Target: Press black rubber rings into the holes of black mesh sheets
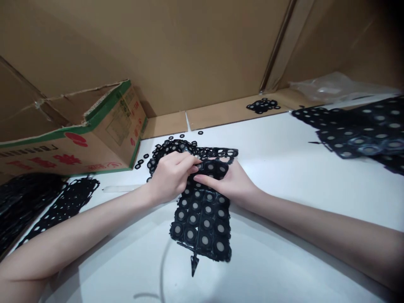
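Observation:
A black rubber sheet [206, 209] of round pieces with pale centres is held up over the white table. My right hand [235, 181] grips it from the right side, thumb on the front face and fingers behind. My left hand [173, 174] is closed in a pinch at the sheet's upper left edge; what lies between its fingertips is hidden. The sheet's top part beyond my hands is an open web with empty holes. Behind my left hand lies a heap of loose black rings [170, 147]. A pointed black tab [194, 265] hangs from the sheet's lower end.
A cardboard box [116, 126] with green edges stands at the left. More black sheets [362, 130] are stacked at the right. Emptied black webs [69, 198] lie at the left, and a small ring pile [263, 105] sits at the back. Clear plastic [341, 86] lies behind. Cardboard walls [202, 54] enclose the back.

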